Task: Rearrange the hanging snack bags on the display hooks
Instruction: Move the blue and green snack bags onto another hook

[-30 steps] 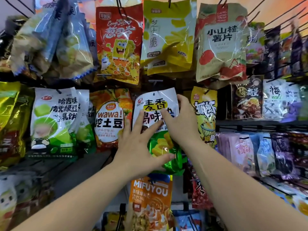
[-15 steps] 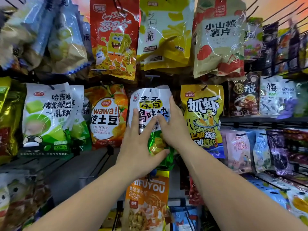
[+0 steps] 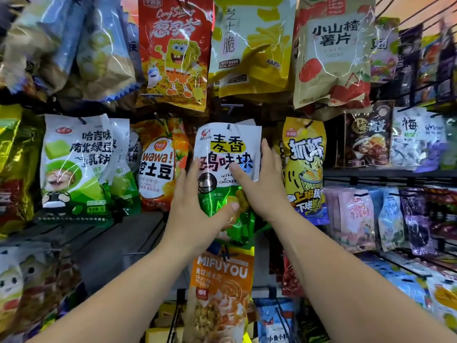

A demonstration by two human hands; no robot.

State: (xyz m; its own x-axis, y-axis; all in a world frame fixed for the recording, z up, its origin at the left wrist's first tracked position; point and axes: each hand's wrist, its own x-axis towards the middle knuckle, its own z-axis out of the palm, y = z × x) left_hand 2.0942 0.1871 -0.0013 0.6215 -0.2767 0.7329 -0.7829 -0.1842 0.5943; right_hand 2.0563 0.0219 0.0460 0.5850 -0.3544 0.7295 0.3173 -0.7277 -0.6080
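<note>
A white-and-green chicken snack bag hangs in the middle row of the display, its top hole on a hook. My left hand grips its lower left side, thumb across the green bottom part. My right hand holds its right edge, thumb lying on the printed front. An orange wawa potato bag hangs just left of it. Just right hangs a yellow shrimp-cracker bag.
Above hang a red cartoon-sponge bag, a yellow bag and a hawthorn chip bag. A white-green mung bean cake bag is at left. An orange popcorn bag hangs below my hands. Pastel and purple bags fill the right hooks.
Both hands slid down the chicken snack bag, uncovering its printed front. The right hand moved off the yellow shrimp bag, and the chicken bag's top now sits flatter at the hook.
</note>
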